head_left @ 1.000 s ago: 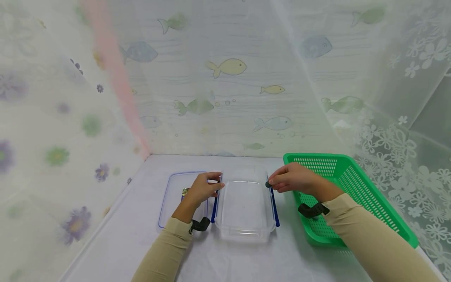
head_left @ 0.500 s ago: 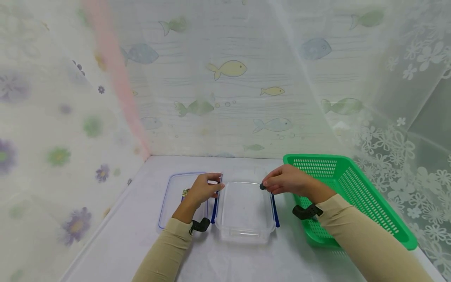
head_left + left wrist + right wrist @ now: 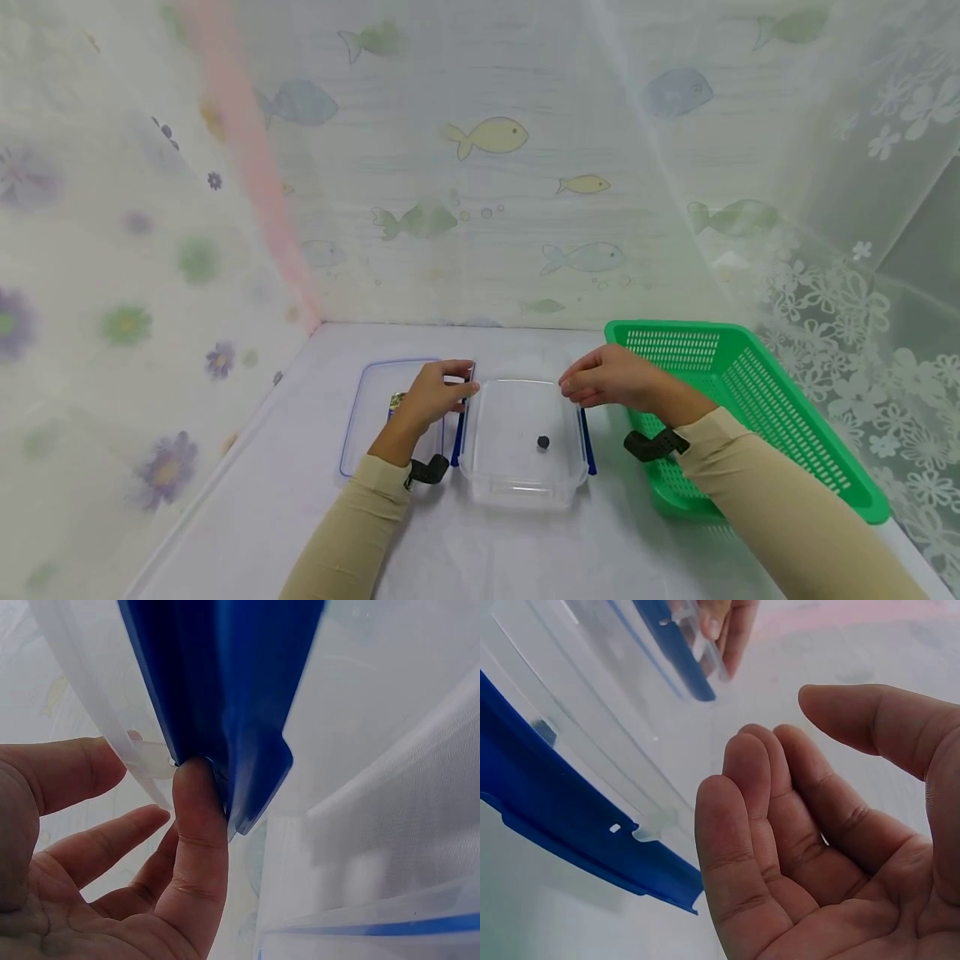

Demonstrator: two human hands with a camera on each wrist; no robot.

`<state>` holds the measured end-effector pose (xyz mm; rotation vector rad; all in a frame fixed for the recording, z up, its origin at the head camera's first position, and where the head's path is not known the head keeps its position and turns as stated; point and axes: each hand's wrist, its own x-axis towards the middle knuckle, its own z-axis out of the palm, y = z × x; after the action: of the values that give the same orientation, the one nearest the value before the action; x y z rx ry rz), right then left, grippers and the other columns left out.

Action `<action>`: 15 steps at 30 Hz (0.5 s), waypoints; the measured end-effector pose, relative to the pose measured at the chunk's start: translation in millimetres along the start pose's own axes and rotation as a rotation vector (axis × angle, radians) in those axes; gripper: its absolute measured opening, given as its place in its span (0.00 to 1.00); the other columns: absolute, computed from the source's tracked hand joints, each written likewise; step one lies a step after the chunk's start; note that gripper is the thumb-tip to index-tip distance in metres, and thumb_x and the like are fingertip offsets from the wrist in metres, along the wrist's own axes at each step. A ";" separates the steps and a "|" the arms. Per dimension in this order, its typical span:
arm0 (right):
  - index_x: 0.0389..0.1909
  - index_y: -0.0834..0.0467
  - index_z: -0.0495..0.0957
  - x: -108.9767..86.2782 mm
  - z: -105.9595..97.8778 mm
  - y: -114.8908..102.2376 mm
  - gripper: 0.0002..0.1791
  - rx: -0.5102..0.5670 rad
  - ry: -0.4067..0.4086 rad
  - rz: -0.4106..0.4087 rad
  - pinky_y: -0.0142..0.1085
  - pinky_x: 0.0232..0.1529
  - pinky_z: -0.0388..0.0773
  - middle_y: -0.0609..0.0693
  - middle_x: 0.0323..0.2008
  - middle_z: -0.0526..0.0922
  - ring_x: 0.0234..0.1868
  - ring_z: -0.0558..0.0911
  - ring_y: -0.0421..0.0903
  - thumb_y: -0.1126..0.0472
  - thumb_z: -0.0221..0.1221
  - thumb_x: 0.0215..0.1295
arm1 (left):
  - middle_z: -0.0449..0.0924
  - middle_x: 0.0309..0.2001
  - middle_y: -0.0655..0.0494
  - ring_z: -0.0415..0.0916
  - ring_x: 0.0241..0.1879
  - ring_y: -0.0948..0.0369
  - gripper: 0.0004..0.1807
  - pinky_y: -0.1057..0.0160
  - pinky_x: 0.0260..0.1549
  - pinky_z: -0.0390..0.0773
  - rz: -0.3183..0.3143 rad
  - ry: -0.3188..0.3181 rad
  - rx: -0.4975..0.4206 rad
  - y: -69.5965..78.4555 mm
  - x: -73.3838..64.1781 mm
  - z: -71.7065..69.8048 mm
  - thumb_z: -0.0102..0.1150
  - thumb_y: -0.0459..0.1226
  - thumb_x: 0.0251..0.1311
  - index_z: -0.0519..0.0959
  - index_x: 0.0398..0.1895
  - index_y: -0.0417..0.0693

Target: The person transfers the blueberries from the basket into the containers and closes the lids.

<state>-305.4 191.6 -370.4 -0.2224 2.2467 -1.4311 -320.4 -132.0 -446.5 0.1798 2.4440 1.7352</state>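
Note:
A clear plastic food container (image 3: 517, 487) with blue side latches stands in the middle of the table. My left hand (image 3: 433, 398) grips its left wall at the far end, thumb at the rim and a finger against the blue latch (image 3: 217, 675). Inside the container lies a small dark round piece (image 3: 543, 442), its exact kind too small to tell. Over the far right corner hovers my right hand (image 3: 611, 379); in the right wrist view its thumb stands apart from the fingers (image 3: 724, 817), with nothing between them.
Left of the container lies a clear lid (image 3: 363, 392) with a blue seal. A small gold-and-blue item (image 3: 396, 402) shows there, partly hidden by my left hand. A green perforated basket (image 3: 795, 408) stands at right. Printed curtains (image 3: 480, 200) enclose the table.
My right hand moved slightly left with the dark piece pinched in it, then let it go. The piece now rests inside the container. My left hand keeps its place.

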 end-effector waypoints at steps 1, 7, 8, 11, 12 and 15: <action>0.50 0.65 0.86 -0.5 -0.9 -0.6 0.16 0.003 0.003 0.001 0.45 0.54 0.88 0.55 0.44 0.90 0.44 0.88 0.49 0.58 0.67 0.70 | 0.77 0.63 0.46 0.82 0.58 0.51 0.31 0.59 0.41 0.90 0.002 0.000 0.000 -0.1 0.6 -0.2 0.69 0.38 0.66 0.75 0.72 0.47; 0.50 0.65 0.86 -4.2 -6.4 0.8 0.16 -0.006 0.010 -0.016 0.45 0.54 0.87 0.56 0.46 0.89 0.49 0.88 0.51 0.58 0.67 0.69 | 0.77 0.64 0.45 0.82 0.58 0.51 0.30 0.59 0.41 0.90 -0.003 0.012 0.006 -1.0 -0.4 -1.0 0.69 0.38 0.67 0.74 0.72 0.46; 0.51 0.66 0.85 -5.1 -8.0 2.0 0.17 -0.009 0.012 -0.018 0.46 0.55 0.87 0.57 0.47 0.89 0.50 0.87 0.52 0.58 0.67 0.69 | 0.77 0.64 0.45 0.82 0.58 0.51 0.30 0.59 0.42 0.90 -0.006 0.012 0.007 -1.1 -0.6 -0.7 0.68 0.38 0.67 0.74 0.72 0.47; 0.53 0.68 0.84 -9.1 -14.0 6.3 0.19 -0.025 0.030 -0.019 0.48 0.56 0.87 0.59 0.48 0.89 0.48 0.87 0.51 0.58 0.67 0.69 | 0.77 0.64 0.46 0.82 0.58 0.51 0.30 0.59 0.42 0.90 -0.012 0.012 0.011 -1.3 -0.8 0.9 0.68 0.38 0.67 0.75 0.72 0.48; 0.54 0.68 0.84 -10.6 -16.4 8.2 0.20 -0.030 0.036 -0.019 0.48 0.56 0.86 0.59 0.48 0.89 0.48 0.87 0.50 0.57 0.67 0.69 | 0.77 0.64 0.46 0.81 0.58 0.52 0.30 0.60 0.42 0.90 -0.014 0.011 0.011 -0.8 -0.8 1.5 0.68 0.38 0.67 0.75 0.72 0.49; 0.53 0.68 0.84 -14.7 -23.6 12.6 0.19 -0.026 0.056 -0.018 0.47 0.54 0.87 0.57 0.46 0.89 0.44 0.87 0.48 0.59 0.68 0.68 | 0.77 0.65 0.46 0.81 0.58 0.51 0.29 0.60 0.42 0.90 -0.014 0.012 0.012 0.8 0.0 3.0 0.68 0.38 0.68 0.75 0.72 0.49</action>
<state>-302.0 222.0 -369.0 -0.2141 2.3150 -1.4342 -319.9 -128.9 -446.8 0.1537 2.4587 1.7210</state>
